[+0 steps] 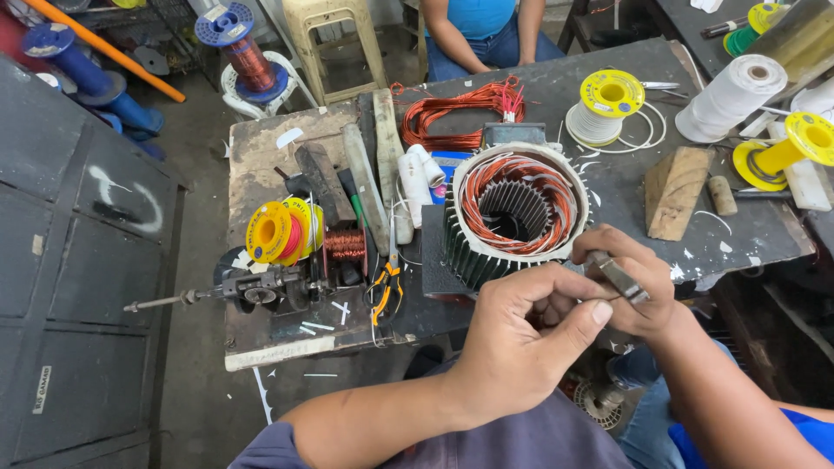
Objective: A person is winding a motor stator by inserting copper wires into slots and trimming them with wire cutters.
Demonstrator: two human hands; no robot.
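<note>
The right hand (pixel 630 282) was closed around a small metal tool (pixel 618 276), its tip pointing toward the left hand (pixel 521 339). The left hand's fingers were pinched shut on something too thin to make out, probably a wire end, just in front of the motor stator (pixel 517 213). Both hands sat at the near edge of the stator, which lay on the dark table (pixel 764 230) with its copper windings showing. Left of the stator lay orange-handled pliers (pixel 387 291) and a yellow spool (pixel 271 232); beyond it sat a loose copper coil (pixel 456 113); to its right stood a wooden block (pixel 673 191). With fingertips so near the tool's tip, a slip might nick a finger or scrape the winding's coating.
</note>
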